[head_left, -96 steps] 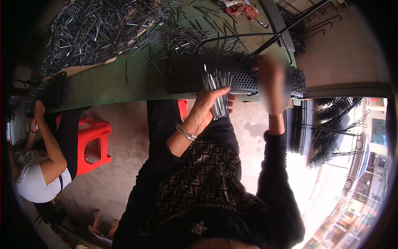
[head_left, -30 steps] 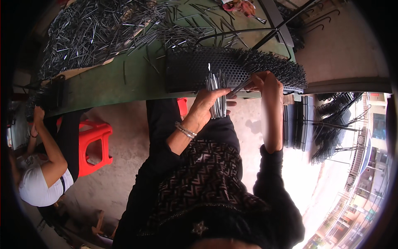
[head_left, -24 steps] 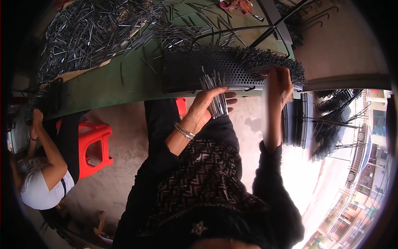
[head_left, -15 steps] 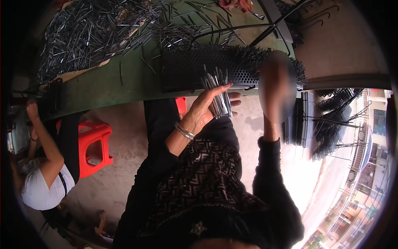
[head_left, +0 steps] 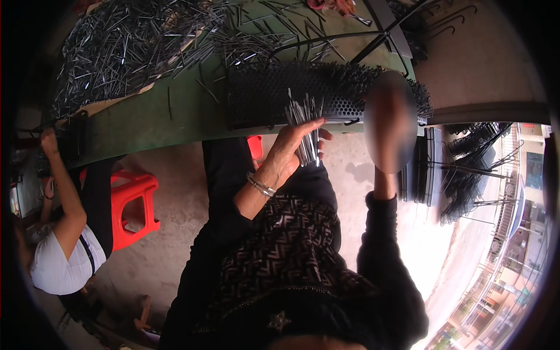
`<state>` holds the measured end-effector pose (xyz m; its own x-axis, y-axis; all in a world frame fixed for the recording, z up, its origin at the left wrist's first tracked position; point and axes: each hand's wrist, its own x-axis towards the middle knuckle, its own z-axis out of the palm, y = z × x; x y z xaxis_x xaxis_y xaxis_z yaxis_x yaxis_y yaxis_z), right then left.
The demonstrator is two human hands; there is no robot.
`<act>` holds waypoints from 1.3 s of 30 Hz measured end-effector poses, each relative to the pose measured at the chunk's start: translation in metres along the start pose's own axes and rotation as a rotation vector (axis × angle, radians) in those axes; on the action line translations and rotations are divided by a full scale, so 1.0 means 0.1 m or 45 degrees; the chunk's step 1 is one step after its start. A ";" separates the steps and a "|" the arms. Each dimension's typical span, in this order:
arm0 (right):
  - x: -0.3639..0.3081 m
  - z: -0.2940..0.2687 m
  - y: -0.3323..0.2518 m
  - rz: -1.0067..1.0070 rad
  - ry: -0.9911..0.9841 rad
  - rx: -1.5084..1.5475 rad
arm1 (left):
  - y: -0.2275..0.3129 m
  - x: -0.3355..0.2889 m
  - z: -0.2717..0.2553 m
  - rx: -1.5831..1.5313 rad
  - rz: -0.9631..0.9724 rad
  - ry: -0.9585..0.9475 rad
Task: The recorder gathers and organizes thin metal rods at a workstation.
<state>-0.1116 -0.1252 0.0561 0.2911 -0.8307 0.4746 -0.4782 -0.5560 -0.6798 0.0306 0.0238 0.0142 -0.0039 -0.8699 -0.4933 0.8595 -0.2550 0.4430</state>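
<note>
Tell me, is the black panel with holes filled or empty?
Partly filled: dark strips bristle along the right part of the black panel, while its left side is bare.

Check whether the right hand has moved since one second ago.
Yes. Judged against the perforated panel, the right hand, now blurred, went rightward, away from the rods in the left hand.

Yeah, can't make out any actual words or numbers here tbh. Closest thing is the letter-like pattern (head_left: 265, 248) on the dark top (head_left: 326, 279), angular brownish shapes repeating across the fabric.
</note>
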 end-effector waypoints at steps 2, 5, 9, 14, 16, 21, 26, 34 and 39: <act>0.04 0.00 -0.01 0.019 -0.009 0.027 | 0.00 0.00 0.01 0.001 0.003 0.000; 0.06 0.01 -0.05 0.056 -0.024 0.006 | 0.00 -0.01 0.03 -0.005 0.027 0.012; 0.10 0.01 -0.03 0.070 -0.067 0.022 | -0.02 0.03 -0.01 -0.017 0.061 0.013; 0.10 0.00 -0.11 0.103 -0.101 0.012 | -0.03 0.04 -0.01 -0.033 0.064 0.004; 0.09 0.03 -0.09 0.122 -0.109 0.044 | -0.04 0.04 0.00 -0.100 0.038 0.029; 0.08 0.11 0.10 -0.042 -0.212 -0.035 | -0.01 0.02 0.07 -0.084 -0.027 0.017; 0.10 0.10 0.08 -0.122 -0.238 -0.172 | -0.02 0.01 0.08 -0.082 -0.048 0.011; 0.08 0.17 0.01 -0.169 -0.155 -0.197 | -0.07 0.01 0.08 0.003 0.053 0.017; 0.00 0.14 0.09 -0.126 -0.099 -0.392 | -0.05 -0.03 0.11 0.070 0.101 0.015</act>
<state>-0.1047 -0.1303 0.0424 0.4052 -0.7794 0.4779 -0.6690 -0.6091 -0.4260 0.0205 0.0228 0.0216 0.0696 -0.8833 -0.4636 0.8274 -0.2085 0.5215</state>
